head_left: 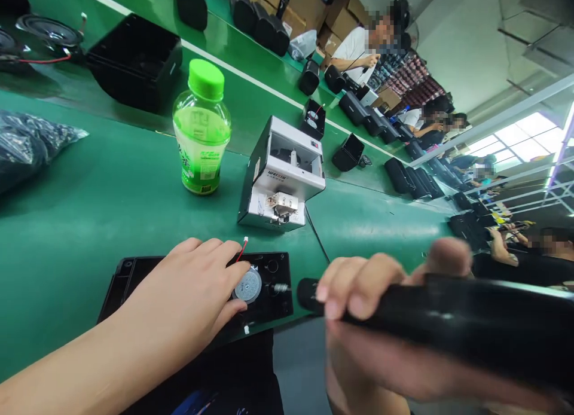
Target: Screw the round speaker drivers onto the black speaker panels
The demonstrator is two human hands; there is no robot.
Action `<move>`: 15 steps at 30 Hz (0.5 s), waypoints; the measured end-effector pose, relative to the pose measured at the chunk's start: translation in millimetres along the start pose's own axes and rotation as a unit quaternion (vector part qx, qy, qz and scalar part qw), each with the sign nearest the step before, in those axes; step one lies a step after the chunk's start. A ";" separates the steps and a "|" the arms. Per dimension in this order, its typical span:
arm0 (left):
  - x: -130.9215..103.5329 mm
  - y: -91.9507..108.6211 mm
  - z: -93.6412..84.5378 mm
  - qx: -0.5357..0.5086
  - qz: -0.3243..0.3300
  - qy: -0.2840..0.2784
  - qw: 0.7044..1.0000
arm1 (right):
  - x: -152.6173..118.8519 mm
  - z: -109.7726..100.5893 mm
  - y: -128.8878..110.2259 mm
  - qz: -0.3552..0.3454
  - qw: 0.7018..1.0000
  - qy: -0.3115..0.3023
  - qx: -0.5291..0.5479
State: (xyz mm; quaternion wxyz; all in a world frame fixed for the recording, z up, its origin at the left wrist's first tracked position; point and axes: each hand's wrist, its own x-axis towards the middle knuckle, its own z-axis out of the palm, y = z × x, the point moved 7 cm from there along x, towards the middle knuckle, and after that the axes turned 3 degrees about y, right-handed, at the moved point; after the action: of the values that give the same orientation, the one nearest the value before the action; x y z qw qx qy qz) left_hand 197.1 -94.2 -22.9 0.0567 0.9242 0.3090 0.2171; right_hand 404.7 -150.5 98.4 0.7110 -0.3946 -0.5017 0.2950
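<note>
A black plastic speaker panel (281, 264) lies on the green bench in front of me. My left hand (204, 286) rests over it, thumb and index finger curled around a small round speaker driver (249, 285) with a grey magnet back. A red wire with a white plug (246, 241) sticks up beside the fingers. My right hand (363, 289) is wrapped around a black electric screwdriver (439, 325), blurred by motion. Its tip points left at the panel, close to the driver's right side; whether it touches a screw I cannot tell.
A white and grey screw feeder machine (287, 182) stands behind the panel. To its left is a green-capped bottle (202, 134). A plastic bag (36, 146) lies far left. Black speaker housings (134, 62) line the belt beyond, with co-workers (359, 50) seated there.
</note>
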 end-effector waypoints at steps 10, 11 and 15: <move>-21.2 19.0 -7.8 0.045 0.045 0.119 0.991 | 104.5 37.3 34.1 -0.078 0.997 -0.023 -0.003; -27.6 20.9 -5.8 0.028 0.034 0.129 0.991 | 104.3 41.0 40.3 -0.081 0.996 -0.037 -0.001; -57.2 33.4 10.5 -0.046 0.001 0.159 0.986 | 98.9 44.1 49.6 -0.063 0.996 -0.065 0.008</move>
State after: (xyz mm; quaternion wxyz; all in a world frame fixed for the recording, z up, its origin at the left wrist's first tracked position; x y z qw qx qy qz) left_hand 179.0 -154.8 -45.3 0.0490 0.8748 0.3024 0.3753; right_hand 393.7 -32.6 111.6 0.6972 -0.3369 -0.5680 0.2787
